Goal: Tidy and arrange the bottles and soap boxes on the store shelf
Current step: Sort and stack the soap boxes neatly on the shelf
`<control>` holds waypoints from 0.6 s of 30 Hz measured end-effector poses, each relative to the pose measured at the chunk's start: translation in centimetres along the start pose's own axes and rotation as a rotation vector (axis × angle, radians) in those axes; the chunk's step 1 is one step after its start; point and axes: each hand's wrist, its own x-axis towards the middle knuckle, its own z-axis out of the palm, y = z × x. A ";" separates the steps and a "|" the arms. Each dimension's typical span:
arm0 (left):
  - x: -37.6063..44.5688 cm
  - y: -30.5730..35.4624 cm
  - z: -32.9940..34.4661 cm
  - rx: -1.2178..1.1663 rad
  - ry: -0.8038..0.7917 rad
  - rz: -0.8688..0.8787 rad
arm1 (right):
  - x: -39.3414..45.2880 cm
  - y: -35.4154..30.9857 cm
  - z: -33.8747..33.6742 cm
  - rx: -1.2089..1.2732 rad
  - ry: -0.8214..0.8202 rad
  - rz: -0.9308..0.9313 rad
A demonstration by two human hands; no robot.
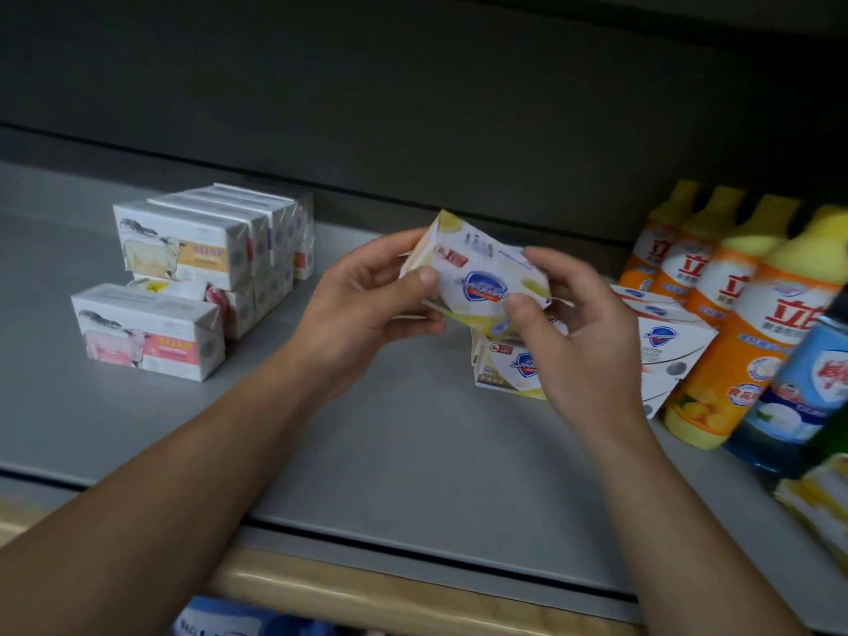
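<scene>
Four orange bottles and one blue bottle stand right of the held soap box; two hands.

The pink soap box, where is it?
In the head view, the pink soap box sits on the shelf's left side, in front of the soap box stack.
</scene>
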 end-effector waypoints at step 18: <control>-0.1 -1.1 0.2 -0.005 0.023 -0.009 | -0.4 -1.3 0.9 -0.686 -0.015 -0.464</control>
